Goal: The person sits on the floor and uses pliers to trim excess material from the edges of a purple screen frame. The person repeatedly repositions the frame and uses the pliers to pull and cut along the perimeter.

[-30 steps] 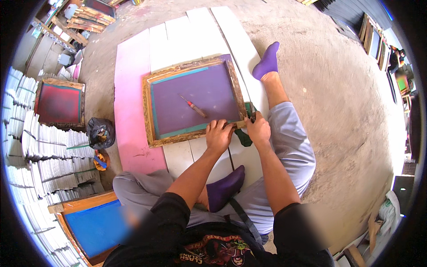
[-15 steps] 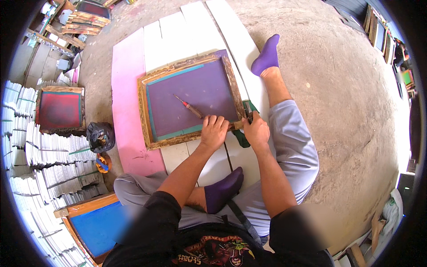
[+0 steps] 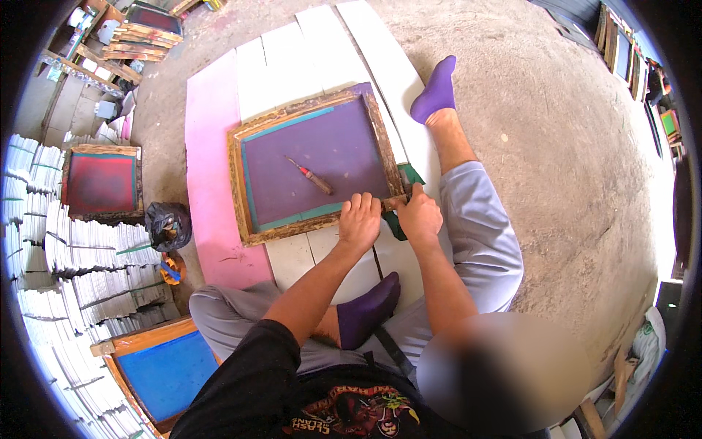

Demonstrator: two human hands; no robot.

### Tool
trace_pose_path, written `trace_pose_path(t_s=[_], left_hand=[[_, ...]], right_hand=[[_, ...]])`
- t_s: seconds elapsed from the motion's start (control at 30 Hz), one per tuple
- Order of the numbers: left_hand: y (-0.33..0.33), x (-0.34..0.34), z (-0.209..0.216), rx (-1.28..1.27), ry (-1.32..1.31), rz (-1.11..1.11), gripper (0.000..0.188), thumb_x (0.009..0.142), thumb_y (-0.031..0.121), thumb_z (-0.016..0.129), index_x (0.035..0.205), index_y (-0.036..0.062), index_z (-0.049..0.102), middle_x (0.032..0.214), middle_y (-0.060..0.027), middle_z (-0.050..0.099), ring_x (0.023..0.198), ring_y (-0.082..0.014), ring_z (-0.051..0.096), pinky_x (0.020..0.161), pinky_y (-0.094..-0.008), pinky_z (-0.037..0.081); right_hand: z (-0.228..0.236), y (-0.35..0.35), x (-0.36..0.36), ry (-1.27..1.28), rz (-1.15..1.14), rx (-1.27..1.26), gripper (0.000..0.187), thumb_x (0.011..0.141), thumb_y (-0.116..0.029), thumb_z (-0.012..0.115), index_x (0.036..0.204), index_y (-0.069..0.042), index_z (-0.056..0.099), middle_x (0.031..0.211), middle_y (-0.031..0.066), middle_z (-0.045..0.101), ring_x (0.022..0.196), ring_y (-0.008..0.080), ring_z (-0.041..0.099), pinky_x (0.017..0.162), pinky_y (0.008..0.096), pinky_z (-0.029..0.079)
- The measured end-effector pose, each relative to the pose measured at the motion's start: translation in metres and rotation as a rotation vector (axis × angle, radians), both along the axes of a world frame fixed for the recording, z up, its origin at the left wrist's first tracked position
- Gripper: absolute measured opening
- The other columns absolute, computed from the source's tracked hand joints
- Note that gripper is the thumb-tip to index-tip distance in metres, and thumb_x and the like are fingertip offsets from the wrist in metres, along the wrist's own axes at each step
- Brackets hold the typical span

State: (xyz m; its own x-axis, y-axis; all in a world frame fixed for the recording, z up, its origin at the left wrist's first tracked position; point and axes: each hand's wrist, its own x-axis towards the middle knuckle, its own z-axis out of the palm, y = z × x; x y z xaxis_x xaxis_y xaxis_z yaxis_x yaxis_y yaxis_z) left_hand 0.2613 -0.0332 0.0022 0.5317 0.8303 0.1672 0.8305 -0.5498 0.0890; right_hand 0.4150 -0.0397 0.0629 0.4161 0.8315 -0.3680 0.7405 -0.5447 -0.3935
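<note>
A wooden screen-printing frame (image 3: pixel 235 179) with purple mesh lies on white and pink boards. On its mesh rests a thin-shafted screwdriver (image 3: pixel 316 181) with a worn brown handle. My left hand (image 3: pixel 360 221) is closed over the frame's near rail, close to the right corner. At that same corner, my right hand (image 3: pixel 420 218) is closed, its thumb pointing away from me. What the right hand grips is mostly hidden; a small dark piece shows by its fingers at the corner. Green cloth (image 3: pixel 411 175) sticks out beside the corner and below it.
My purple-socked feet (image 3: pixel 436 91) flank the frame's right and near sides. Bundled paper stacks (image 3: pixel 95 238), a red-meshed screen (image 3: pixel 102 184) and a black plastic bag (image 3: pixel 167 225) stand to the left. A blue-meshed screen (image 3: pixel 161 373) lies near my left knee.
My left hand has slid slightly right along the near rail. The right hand has turned at the corner, and the dark metal tool that stuck out beyond it no longer shows there.
</note>
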Motion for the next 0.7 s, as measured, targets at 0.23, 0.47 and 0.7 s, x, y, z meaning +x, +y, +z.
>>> trace_pose_path(t_s=[0.23,0.47,0.7], left_hand=[[-0.025,0.011,-0.003,-0.018,-0.05,0.155,0.01,0.081,0.011,0.064,0.09,0.0074,0.062,0.095,-0.0085,0.056,0.094,-0.0287,0.053,0.079,-0.0422,0.039],[-0.08,-0.027,-0.004,-0.062,-0.262,0.16,0.014,0.087,0.022,0.071,0.093,0.0108,0.064,0.094,-0.0069,0.058,0.093,-0.0288,0.055,0.078,-0.0444,0.04],[-0.054,-0.146,0.01,0.077,-0.265,0.271,0.009,0.087,0.018,0.07,0.091,0.0112,0.065,0.089,-0.0094,0.067,0.087,-0.034,0.062,0.074,-0.0496,0.047]], right_hand=[[-0.01,0.003,-0.003,-0.018,-0.022,-0.03,0.045,0.088,-0.04,0.076,0.111,-0.006,0.056,0.1,0.0225,0.074,0.099,0.0436,0.071,0.084,0.0531,0.057],[-0.011,0.0,-0.003,-0.044,0.021,0.025,0.04,0.09,-0.034,0.073,0.11,-0.005,0.056,0.1,0.0244,0.073,0.099,0.0446,0.071,0.085,0.0531,0.058],[-0.022,-0.014,0.013,0.115,0.117,0.136,0.041,0.094,-0.035,0.067,0.115,-0.001,0.06,0.105,0.0285,0.071,0.102,0.0477,0.068,0.089,0.0562,0.053]])
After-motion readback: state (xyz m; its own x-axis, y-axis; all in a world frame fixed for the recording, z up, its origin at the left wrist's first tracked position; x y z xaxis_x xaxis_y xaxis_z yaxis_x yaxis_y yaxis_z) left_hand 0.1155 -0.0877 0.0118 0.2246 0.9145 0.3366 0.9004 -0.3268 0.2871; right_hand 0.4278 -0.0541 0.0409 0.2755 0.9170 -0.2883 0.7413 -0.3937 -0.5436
